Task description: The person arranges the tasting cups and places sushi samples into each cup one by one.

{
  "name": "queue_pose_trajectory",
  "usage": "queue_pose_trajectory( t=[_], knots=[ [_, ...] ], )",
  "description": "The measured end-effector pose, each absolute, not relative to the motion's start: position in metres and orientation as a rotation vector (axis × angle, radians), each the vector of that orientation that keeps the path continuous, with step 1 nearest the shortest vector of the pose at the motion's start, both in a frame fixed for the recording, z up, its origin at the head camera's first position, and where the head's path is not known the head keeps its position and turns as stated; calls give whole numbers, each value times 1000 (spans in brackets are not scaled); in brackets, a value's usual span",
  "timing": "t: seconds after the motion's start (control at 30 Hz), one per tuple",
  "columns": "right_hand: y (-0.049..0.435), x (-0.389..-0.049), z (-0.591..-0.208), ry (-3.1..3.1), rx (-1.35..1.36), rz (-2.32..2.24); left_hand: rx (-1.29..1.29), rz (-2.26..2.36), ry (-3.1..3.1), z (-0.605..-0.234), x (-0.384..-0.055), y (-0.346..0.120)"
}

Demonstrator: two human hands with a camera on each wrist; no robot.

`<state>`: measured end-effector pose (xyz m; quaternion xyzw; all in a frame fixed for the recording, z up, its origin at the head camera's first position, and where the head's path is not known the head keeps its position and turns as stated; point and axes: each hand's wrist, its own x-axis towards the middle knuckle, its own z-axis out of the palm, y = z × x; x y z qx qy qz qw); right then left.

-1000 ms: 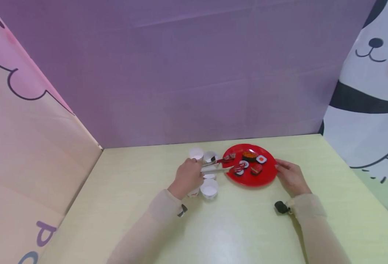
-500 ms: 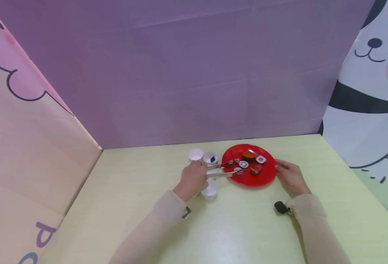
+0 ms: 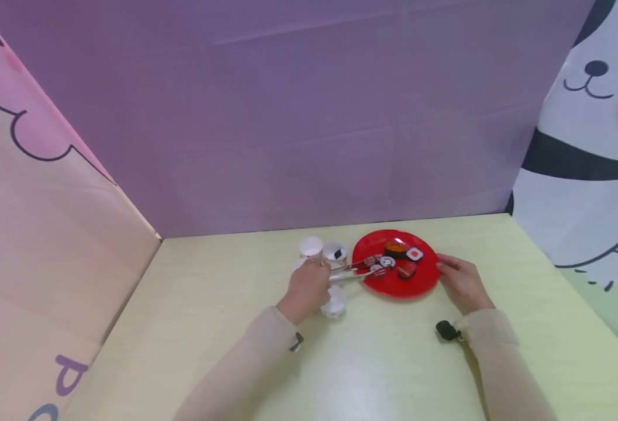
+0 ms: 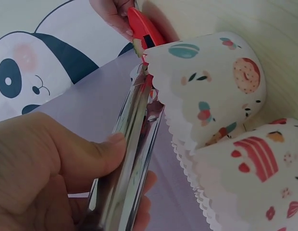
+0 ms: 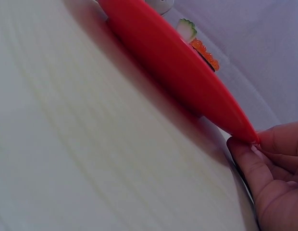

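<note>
My left hand [image 3: 309,287] grips a pair of metal tongs [image 4: 125,163], thumb on one arm and fingers round the other. In the head view the tong tips reach over the left part of a red plate [image 3: 421,280], beside a round white-and-black sushi roll [image 3: 387,262]. A smaller whitish piece lies between the tips, partly hidden; whether they touch it I cannot tell. Also on the plate are an orange-topped sushi [image 3: 395,250], a white roll with an orange centre [image 3: 414,254] and a red-topped sushi [image 3: 407,269]. My right hand [image 3: 463,283] pinches the plate's right rim.
Several white paper baking cups stand left of the plate: a back-left cup [image 3: 311,245], a cup [image 3: 335,251] with a black-and-white piece inside, and a front cup [image 3: 334,303]. My left hand partly covers others. A purple wall [image 3: 309,146] closes off the table's back.
My left hand has shifted slightly right with the tongs, and the tong tips have drawn closer together over the plate's left part. My right hand stays at the rim.
</note>
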<state>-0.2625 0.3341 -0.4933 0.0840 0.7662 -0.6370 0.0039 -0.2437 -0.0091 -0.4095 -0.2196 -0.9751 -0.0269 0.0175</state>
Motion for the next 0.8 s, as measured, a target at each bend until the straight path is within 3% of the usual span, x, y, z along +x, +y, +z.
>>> queue_pose_trajectory(
  t=[0.8],
  knots=[
    [334,-262,-490,2380,306,-1949,-674,8,-3005,-409,-244,-16]
  ],
)
